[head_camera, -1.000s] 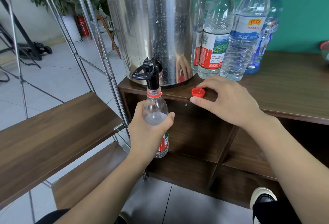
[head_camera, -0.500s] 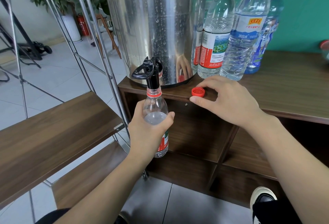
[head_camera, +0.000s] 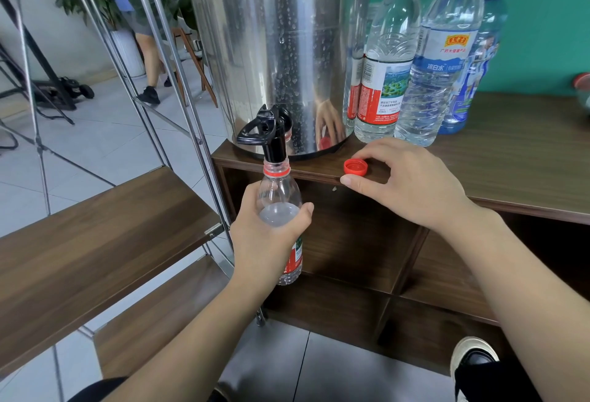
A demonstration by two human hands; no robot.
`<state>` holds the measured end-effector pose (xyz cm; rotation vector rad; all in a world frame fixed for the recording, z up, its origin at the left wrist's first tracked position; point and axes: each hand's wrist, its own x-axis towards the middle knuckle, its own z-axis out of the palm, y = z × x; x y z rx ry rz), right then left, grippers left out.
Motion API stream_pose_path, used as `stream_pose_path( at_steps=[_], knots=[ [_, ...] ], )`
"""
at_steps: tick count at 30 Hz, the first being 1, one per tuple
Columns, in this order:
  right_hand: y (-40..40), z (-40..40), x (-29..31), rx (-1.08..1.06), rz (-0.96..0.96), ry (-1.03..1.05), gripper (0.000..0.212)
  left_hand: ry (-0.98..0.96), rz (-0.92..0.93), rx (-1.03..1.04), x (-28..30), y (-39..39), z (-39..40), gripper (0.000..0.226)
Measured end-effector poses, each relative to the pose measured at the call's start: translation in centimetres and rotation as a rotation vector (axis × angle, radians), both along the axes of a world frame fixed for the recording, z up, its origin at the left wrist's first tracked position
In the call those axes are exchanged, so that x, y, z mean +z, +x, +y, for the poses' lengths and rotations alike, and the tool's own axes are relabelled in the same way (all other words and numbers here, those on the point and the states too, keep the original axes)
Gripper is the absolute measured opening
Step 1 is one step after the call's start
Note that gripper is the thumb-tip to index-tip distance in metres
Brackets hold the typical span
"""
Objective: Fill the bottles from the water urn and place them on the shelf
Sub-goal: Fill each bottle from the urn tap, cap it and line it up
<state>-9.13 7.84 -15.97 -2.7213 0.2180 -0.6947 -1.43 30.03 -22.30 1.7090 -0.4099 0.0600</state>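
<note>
A clear bottle with a red neck ring was gripped upright in the left hand, fingers and thumb curled round its body, its open mouth set directly under the black spout of the steel water urn, and water was seen partway up inside it. The right hand was rested on the edge of the wooden counter, fingers loosely curved beside a red cap (whether the cap was touched could not be told). Three capped bottles were stood just right of the urn, while the wooden shelf to the left was left bare
</note>
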Motion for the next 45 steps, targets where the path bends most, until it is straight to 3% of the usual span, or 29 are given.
stream_pose_path(
  at_steps=[45],
  knots=[
    [-0.1,0.12,0.18,-0.011,0.013,-0.009,0.049,0.03,0.011,0.009,0.16,-0.21,-0.01,0.052]
  ],
)
